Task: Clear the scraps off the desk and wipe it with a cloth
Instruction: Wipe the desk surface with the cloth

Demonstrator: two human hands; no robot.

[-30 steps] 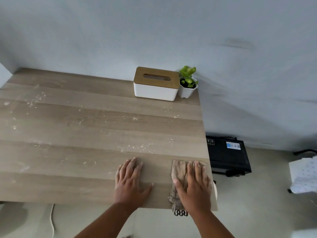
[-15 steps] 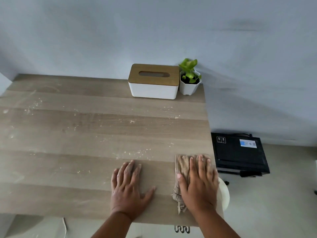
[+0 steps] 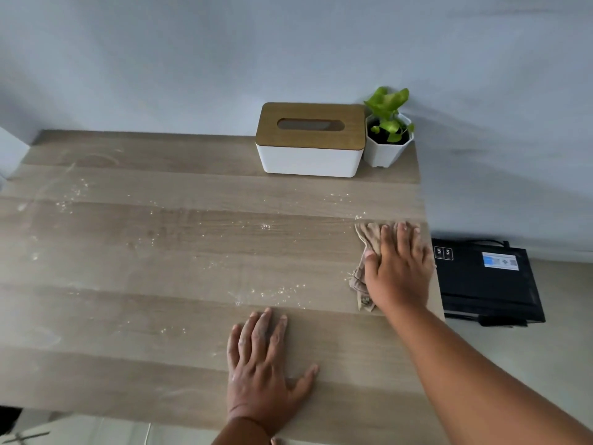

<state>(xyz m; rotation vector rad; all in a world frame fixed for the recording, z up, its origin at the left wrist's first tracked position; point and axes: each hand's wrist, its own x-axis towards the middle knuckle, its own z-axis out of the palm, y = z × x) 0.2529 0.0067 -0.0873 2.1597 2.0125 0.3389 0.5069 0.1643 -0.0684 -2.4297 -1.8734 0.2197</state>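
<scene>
Palm down, our left hand point(image 3: 268, 364) lies flat with fingers spread near the front edge of the wood-grain desk point(image 3: 134, 277). Farther right, our right hand point(image 3: 398, 268) presses straight fingers on a crumpled beige cloth point(image 3: 364, 277), mostly hidden beneath it. Pale crumbs point(image 3: 276, 292) fleck the boards. Against the wall, a white tissue box point(image 3: 309, 149), its slot dark, adjoins a white pot point(image 3: 386, 152) of soil and green leaves.

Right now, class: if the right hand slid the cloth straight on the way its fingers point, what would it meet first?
The right hand and cloth would first cross white crumbs, then probably reach the plant pot.
</scene>
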